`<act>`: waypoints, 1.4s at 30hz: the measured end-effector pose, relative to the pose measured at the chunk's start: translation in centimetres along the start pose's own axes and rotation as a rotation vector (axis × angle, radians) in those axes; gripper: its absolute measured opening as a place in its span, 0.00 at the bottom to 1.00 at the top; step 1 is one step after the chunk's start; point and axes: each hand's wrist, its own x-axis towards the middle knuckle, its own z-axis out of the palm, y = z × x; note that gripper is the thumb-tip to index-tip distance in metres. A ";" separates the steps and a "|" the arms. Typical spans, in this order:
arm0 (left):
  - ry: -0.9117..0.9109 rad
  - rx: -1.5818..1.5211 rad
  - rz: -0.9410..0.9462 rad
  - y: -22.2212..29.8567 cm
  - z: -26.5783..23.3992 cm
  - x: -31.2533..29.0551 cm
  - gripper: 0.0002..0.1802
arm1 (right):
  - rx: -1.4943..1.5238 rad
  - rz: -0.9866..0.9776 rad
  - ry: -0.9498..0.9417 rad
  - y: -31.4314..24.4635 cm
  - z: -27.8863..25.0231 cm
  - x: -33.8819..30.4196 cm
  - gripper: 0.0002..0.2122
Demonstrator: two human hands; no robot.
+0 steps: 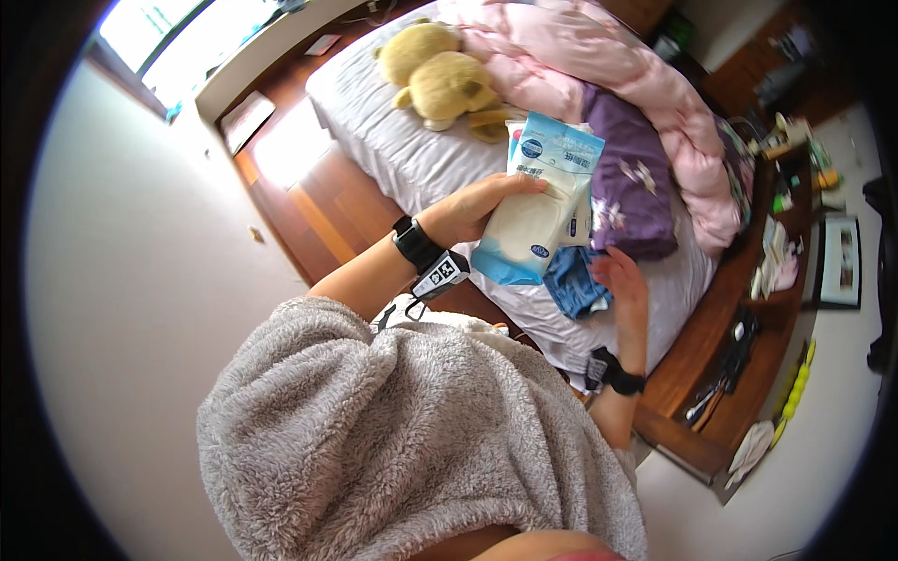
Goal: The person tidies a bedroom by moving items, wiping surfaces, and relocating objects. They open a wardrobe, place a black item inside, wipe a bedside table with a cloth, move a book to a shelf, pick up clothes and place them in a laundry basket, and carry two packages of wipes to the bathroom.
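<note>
My left hand (482, 201) is closed on a soft blue and white pack of wipes (526, 227), its thumb lying across the front. Behind that pack, edges of at least one more package (581, 218) show; how they are held is hidden. To the right, my right hand (621, 278) is raised with its fingers apart, holding nothing and not touching the pack. Below the pack a crumpled blue denim garment (577, 283) lies on the bed (360, 117). Folded purple flowered bedding (634, 164) rests just beyond my right hand.
A yellow plush toy (447, 84) lies on the bed's far left, beside a bunched pink quilt (599, 42). Along the right runs a brown wooden shelf unit (687, 402) with cables and small things. A white wall (140, 234) stands at the left, near a bright window (187, 42).
</note>
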 end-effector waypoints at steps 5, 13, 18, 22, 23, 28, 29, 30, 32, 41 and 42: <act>0.136 0.013 0.204 5.1 -12.8 -11.7 0.26 | 0.413 0.128 -0.415 -2.3 22.9 10.3 0.24; 0.435 -0.213 0.403 13.6 -30.2 -26.7 0.28 | 0.667 0.541 -0.764 -2.2 50.0 19.8 0.21; 0.515 -0.253 0.497 22.6 -42.6 -30.0 0.29 | 0.710 0.625 -0.794 -1.4 63.5 30.0 0.19; 0.644 -0.174 0.517 26.3 -49.3 -28.1 0.29 | 0.573 0.591 -0.682 -0.2 69.4 37.4 0.19; 0.662 -0.166 0.535 29.1 -52.4 -28.2 0.28 | 0.635 0.558 -0.762 -0.2 72.4 40.9 0.20; 0.773 -0.215 0.637 42.6 -65.9 -28.8 0.24 | 0.578 0.573 -0.871 -2.7 86.2 56.8 0.19; 0.795 -0.228 0.663 44.6 -67.9 -29.3 0.24 | 0.576 0.586 -0.909 -3.3 88.6 59.2 0.18; 0.786 -0.226 0.706 46.6 -69.9 -30.2 0.24 | 0.611 0.585 -0.948 -3.7 91.4 61.1 0.18; 0.829 -0.214 0.699 50.4 -74.2 -32.4 0.24 | 0.503 0.528 -0.941 -4.3 97.3 64.8 0.20; 0.886 -0.118 0.666 67.9 -100.6 -33.7 0.24 | 0.104 0.066 -0.918 -2.4 116.9 87.3 0.27; 0.929 -0.141 0.604 68.4 -102.4 -33.2 0.24 | 0.033 0.143 -0.939 -1.3 117.9 88.0 0.26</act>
